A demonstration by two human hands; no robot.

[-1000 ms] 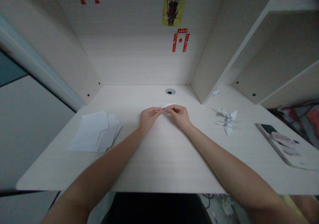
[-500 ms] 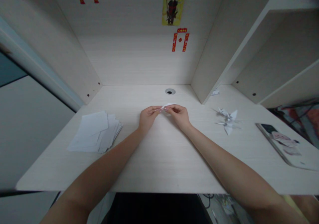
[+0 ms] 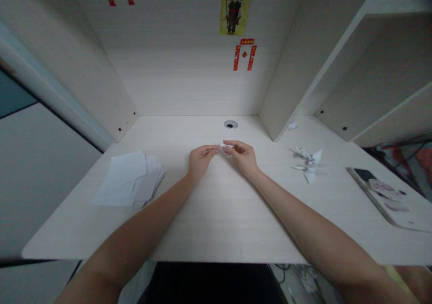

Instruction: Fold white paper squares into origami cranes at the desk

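Observation:
A small folded piece of white paper is pinched between my two hands over the middle of the desk. My left hand grips its left side with thumb and fingertips together. From the other side my right hand holds it, the index finger stretched across the top and the thumb below. Fingers cover much of the paper, so its folded form is hard to make out. Several white origami cranes lie to the right of my right hand. Left of my left hand rests a stack of white paper sheets.
A phone in a decorated case lies at the desk's right. Behind the hands is a round cable hole. An upright divider panel stands at back right, with a bit of white paper by its foot. The desk ends near my body.
My right index finger has shifted up and over the paper, and less of the white paper shows above the fingers. My left hand stays nearly in place.

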